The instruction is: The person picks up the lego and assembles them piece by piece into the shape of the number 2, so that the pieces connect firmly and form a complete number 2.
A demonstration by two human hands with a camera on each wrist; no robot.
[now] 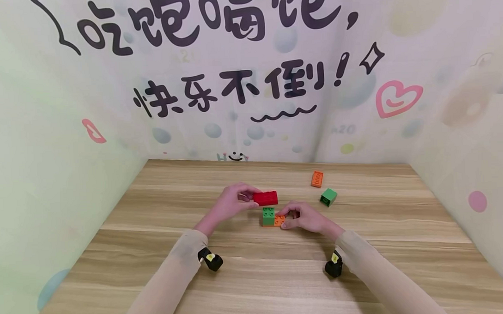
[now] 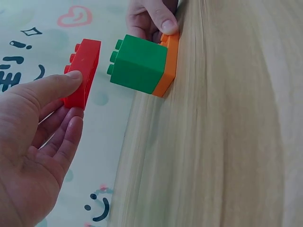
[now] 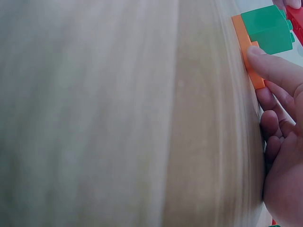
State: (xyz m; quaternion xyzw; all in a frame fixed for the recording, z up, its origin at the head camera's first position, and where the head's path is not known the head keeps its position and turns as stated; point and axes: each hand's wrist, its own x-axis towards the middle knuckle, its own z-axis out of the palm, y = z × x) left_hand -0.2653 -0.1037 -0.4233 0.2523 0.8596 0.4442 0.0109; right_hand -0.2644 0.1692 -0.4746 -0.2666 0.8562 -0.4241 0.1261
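A red brick point(image 1: 266, 198) with studs on top is pinched between the thumb and fingers of my left hand point(image 1: 231, 203). It hovers just above a green brick point(image 1: 268, 216), apart from it, as the left wrist view point(image 2: 84, 71) confirms. That green brick sits on one end of a flat orange brick point(image 1: 279, 220), which lies on the table. My right hand point(image 1: 307, 218) grips the orange brick's other, studded end; the right wrist view shows the thumb point(image 3: 267, 64) against its side.
Farther back on the right, a second orange brick point(image 1: 317, 178) and a loose green brick point(image 1: 328, 197) lie on the wooden table point(image 1: 264, 286). Printed cloth walls point(image 1: 251, 138) stand behind and on both sides. Each sleeve carries a small black camera point(image 1: 211, 259).
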